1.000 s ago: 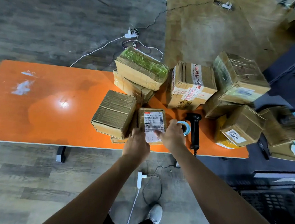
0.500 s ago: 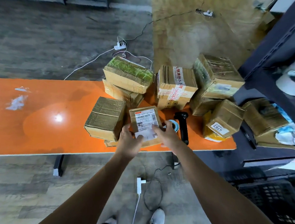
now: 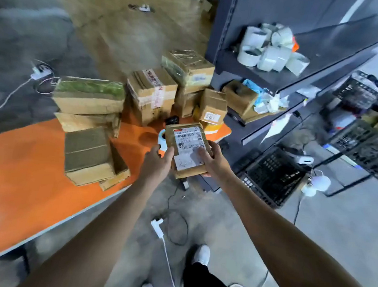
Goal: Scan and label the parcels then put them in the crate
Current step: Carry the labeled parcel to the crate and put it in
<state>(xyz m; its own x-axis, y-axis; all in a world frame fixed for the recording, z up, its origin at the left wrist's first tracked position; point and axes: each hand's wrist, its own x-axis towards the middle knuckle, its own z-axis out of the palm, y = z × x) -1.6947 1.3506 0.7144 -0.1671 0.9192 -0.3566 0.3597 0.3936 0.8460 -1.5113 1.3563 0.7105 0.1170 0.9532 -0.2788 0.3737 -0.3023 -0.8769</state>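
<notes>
Both hands hold one small brown parcel in the air, just past the right end of the orange surface and above the floor. Its face is up, showing a white barcode label and, below that, a smaller white sticker with handwriting. The right hand grips the parcel's right side, thumb laid across the label and fingers wrapped under the edge. The left hand is at the left side with its thumb against that edge and its fingers curled beside it.

The other parcels are still on the surface. A flat box lies nearest the front edge. Behind it a green-topped box sits on another carton. A box with red-lettered tape stands further right, with more stacked cartons just beside it. Among them is a small box with a white sticker. A black scanner and a roll of labels are partly hidden behind the held parcel.

A black crate stands on the floor to the right, below a dark shelf unit that carries white rolls. A white plug and cable lie on the floor near the person's white shoe
</notes>
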